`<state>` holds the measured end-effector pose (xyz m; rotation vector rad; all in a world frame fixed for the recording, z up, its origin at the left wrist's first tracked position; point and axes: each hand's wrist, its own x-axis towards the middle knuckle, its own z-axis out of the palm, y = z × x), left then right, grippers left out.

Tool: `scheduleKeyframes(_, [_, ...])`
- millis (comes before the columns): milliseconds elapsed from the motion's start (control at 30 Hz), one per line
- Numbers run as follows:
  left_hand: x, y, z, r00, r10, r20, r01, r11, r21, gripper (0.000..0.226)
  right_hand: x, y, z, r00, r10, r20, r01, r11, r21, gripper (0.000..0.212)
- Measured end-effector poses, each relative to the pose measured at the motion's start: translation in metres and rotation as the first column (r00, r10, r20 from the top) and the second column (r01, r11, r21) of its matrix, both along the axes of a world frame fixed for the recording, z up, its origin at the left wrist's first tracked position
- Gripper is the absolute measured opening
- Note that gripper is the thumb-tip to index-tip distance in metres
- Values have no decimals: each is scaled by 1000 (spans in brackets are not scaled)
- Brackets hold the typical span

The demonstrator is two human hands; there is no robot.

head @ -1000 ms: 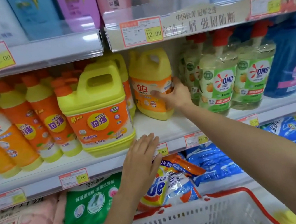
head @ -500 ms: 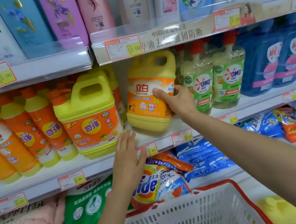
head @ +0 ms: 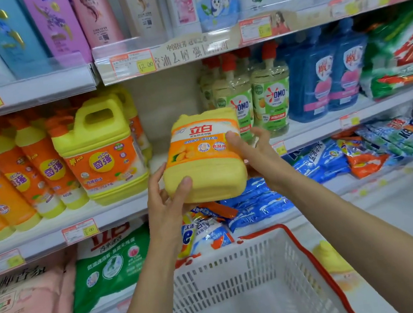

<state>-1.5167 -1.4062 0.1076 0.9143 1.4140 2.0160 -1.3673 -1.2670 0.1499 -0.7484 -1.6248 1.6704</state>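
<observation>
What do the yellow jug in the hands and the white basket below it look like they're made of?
The jug looks like opaque yellow plastic with a dull satin finish: rounded moulded corners, no see-through. Its orange label looks like a glossy printed film, though paper cannot be ruled out. The basket looks like rigid white plastic: its walls are a moulded grid of slots.

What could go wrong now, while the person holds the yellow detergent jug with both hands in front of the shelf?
1. The yellow jug is tilted and held by its smooth body, not by its handle. The left hand and the right hand might let it slip.
2. The white basket is lower and nearer to the person. A careless drop could hit its rim or miss it.
</observation>
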Motion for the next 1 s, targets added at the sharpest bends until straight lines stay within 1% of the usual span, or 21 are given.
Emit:
scheduleKeyframes(33, [6,-1,4,999,27,30,-27,1000,-3,66,9,-3,-4,997,74,-33,-72,996,44,94])
scheduleKeyframes(67, [12,-2,8,997,51,51,-50,999,-11,67,17,-6,-8,986,163,-30,-159,981,110,95])
scheduleKeyframes(100, [17,-2,12,996,69,64,-68,997,-25,69,22,-8,-12,972,234,5,-231,956,178,95])
scheduleKeyframes(133, [23,-2,18,994,84,71,-81,996,-42,72,27,-11,-15,963,265,48,-268,933,240,95])
scheduleKeyframes(167, [28,-2,23,993,96,74,-92,994,-57,74,29,-14,-16,962,262,73,-271,919,286,94])
scheduleKeyframes(233, [36,-3,35,992,111,68,-105,991,-81,74,33,-18,-13,977,210,43,-213,928,306,85])
scheduleKeyframes(333, [40,-3,52,992,77,95,-64,989,-136,61,39,-21,-7,992,126,8,-122,940,318,69])
scheduleKeyframes(400, [41,-1,62,989,45,139,-16,979,-204,58,43,-19,-3,998,65,-7,-60,955,292,62])
scheduleKeyframes(433, [43,0,65,985,40,166,1,971,-239,52,45,-18,-1,999,37,-8,-33,964,263,60])
scheduleKeyframes(500, [49,1,67,975,49,219,18,956,-293,42,49,-19,2,1000,8,16,-12,971,239,57])
scheduleKeyframes(567, [56,0,61,964,66,256,23,944,-330,45,54,-21,0,997,5,79,-27,956,292,54])
scheduleKeyframes(633, [62,-1,52,952,92,291,9,944,-329,55,58,-23,-5,992,1,129,-47,932,359,58])
scheduleKeyframes(700, [66,-1,48,945,121,302,-24,951,-307,63,60,-24,-9,990,14,138,-68,914,399,64])
scheduleKeyframes(767, [65,-1,48,937,121,328,-31,963,-267,60,62,-25,-11,989,30,145,-92,894,438,65])
scheduleKeyframes(867, [61,-3,47,926,106,362,-35,979,-199,49,65,-25,-13,977,100,187,-178,864,471,68])
scheduleKeyframes(900, [59,-4,45,931,109,348,-47,983,-180,46,66,-24,-13,974,122,190,-198,869,454,68])
scheduleKeyframes(933, [58,-5,43,937,107,332,-57,986,-156,44,66,-22,-13,977,137,161,-193,889,415,67])
scheduleKeyframes(1000, [53,-7,40,947,84,309,-56,994,-97,41,67,-13,-13,994,111,12,-110,954,278,67])
